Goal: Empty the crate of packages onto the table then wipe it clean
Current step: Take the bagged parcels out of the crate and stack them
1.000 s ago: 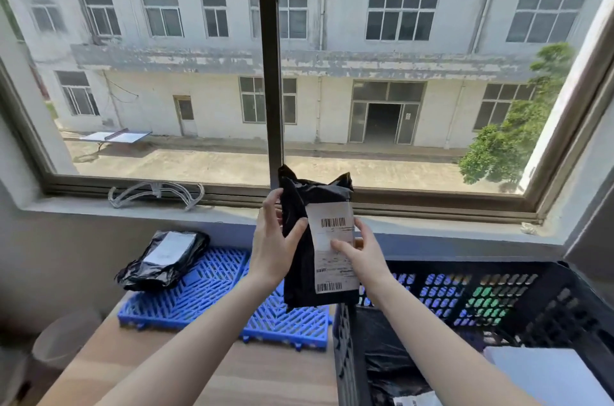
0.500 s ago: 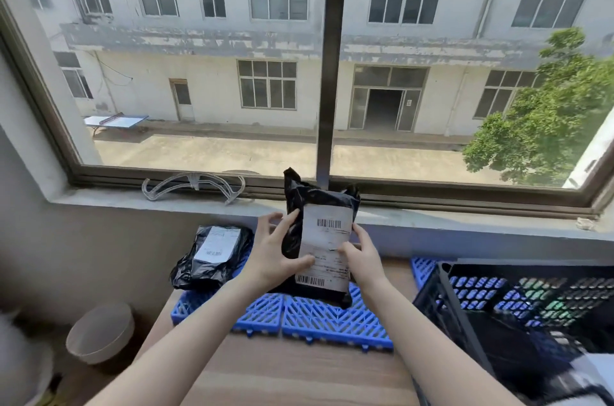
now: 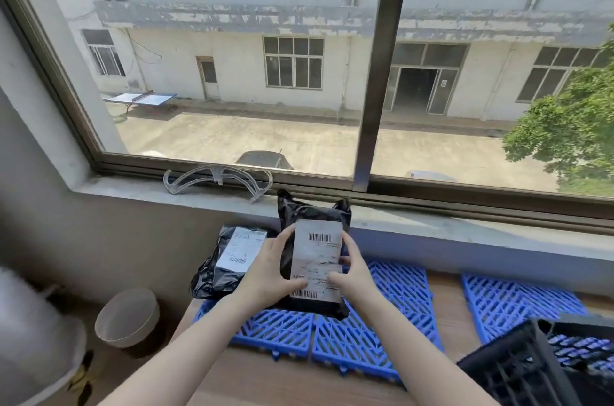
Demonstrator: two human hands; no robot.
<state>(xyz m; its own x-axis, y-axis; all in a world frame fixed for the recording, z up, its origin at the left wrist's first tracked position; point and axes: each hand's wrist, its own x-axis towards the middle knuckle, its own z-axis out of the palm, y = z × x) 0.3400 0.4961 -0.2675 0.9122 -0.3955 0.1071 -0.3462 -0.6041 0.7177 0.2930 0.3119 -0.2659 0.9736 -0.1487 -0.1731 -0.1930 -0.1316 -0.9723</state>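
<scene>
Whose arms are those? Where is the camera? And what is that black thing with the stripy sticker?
There is no machine here. A person wears a camera on their head, so you see what they see: their own two arms reaching forward. The left hand and the right hand both grip a black package, and the stripes are a barcode on its white label. A second package lies at the left end of the blue plastic mats on the wooden table. The dark crate at the lower right is the one being emptied.
</scene>
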